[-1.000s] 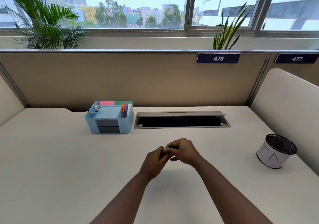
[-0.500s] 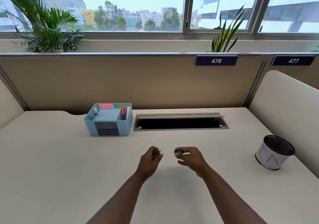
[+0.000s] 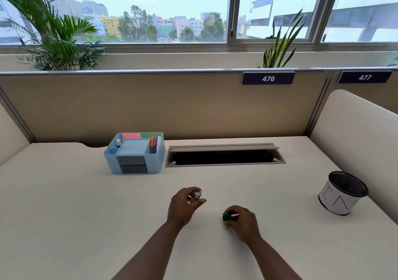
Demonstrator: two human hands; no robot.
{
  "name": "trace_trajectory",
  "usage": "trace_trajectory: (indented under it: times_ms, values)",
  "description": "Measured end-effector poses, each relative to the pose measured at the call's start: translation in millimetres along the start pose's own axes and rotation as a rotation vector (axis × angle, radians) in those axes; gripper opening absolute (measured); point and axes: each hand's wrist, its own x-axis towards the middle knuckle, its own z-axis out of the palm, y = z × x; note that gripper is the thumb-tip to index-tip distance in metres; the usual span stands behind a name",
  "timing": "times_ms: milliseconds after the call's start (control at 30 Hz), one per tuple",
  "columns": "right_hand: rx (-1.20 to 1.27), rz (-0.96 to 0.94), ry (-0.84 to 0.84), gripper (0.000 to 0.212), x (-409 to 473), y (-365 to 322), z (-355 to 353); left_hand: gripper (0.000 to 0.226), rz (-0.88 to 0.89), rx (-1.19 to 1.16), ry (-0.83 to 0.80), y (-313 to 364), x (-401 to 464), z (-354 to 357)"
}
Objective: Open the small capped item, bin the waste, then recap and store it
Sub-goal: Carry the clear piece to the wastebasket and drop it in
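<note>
Item (image 3: 226, 216): green, uncapped, gripped in right hand (image 3: 242, 222)
Cap (image 3: 197, 193): clear, pinched in left hand (image 3: 183, 204)
Left: waste to bin (image 3: 343, 192), recap, store in organizer (image 3: 135, 152)

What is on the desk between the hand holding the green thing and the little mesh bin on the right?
Nothing: in the head view, only bare desk lies between the right hand with the green piece and the bin.

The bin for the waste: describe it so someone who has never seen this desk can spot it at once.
Start at the white desk and follow it to the right edge, beside the curved cream side panel. There stands the bin, a small round cup-like container, tilted slightly. Its black mesh rim and white wrap with thin drawn lines set it apart from the blue organiser far left.
</note>
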Motion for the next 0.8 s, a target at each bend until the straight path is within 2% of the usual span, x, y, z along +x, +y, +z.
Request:
trace_trajectory:
  times_ms: [100,267,400,467,500,567,667,800]
  values:
    - [0.012,0.018,0.006,0.028,3,6,-1,0.032,-0.022,0.008,-0.012,2,0,2]
    - [0.026,0.027,-0.017,0.046,0,5,-10,0.031,-0.015,0.002,0.008,17,-2,7]
    - [0.127,0.017,0.120,0.033,-3,-5,-20,0.033,-0.001,-0.049,0.067,35,-2,12]
    - [0.288,0.060,0.155,0.023,-5,-12,-28,0.035,-0.007,-0.101,0.072,48,-3,19]
    - [0.430,0.100,0.117,0.022,-6,-16,-33,0.035,-0.002,-0.130,0.062,54,-4,22]
    - [0.733,0.172,-0.060,0.024,-9,-24,-43,0.035,0.021,-0.172,0.030,67,-5,33]
    - [0.985,0.155,-0.264,0.023,-15,-31,-63,0.033,0.031,-0.270,-0.017,91,-8,51]
    - [1.140,0.084,-0.218,0.020,-18,-28,-87,0.027,0.001,-0.432,-0.056,118,-9,75]
